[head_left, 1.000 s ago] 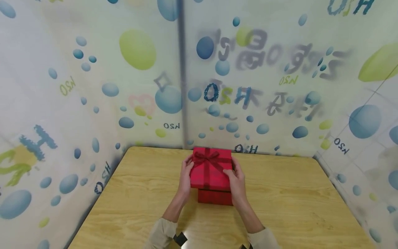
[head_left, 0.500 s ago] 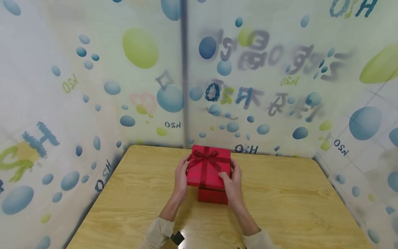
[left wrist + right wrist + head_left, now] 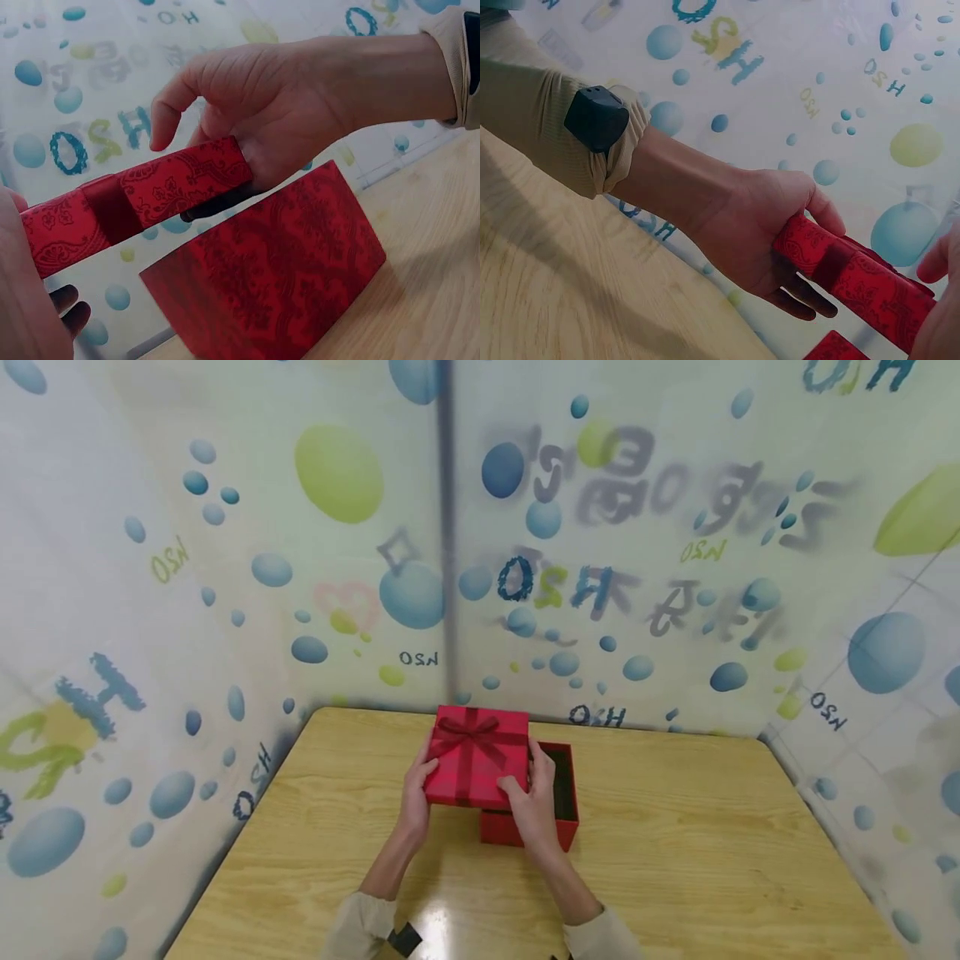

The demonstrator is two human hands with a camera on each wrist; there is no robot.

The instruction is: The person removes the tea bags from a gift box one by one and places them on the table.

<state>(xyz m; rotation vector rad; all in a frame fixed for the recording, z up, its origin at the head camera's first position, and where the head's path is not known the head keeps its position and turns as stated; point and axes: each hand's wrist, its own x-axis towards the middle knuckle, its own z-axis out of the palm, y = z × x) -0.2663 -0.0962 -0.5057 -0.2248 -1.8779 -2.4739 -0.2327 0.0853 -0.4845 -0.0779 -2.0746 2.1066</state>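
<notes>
A red patterned gift box lid [image 3: 483,781] with a dark red ribbon and bow hangs raised, to the left of and partly over its box [image 3: 501,829]. My left hand [image 3: 414,795] grips the lid's left side. On the opposite side my right hand [image 3: 537,806] holds it, thumb on top and fingers underneath. In the left wrist view a gap shows between the lid [image 3: 176,184] and the box [image 3: 277,262] below. The box stands open on the table, its dark inside [image 3: 562,781] partly showing; the lid and right hand hide the rest.
The box stands on a wooden table [image 3: 675,835]. Close behind its back edge rises a pale printed curtain wall [image 3: 360,560], and similar walls flank both sides. A black device [image 3: 597,118] sits on the left wrist, over a beige sleeve.
Both hands have carried the lid to the left, off the box. The box stays in place, and its open top now shows at the right.
</notes>
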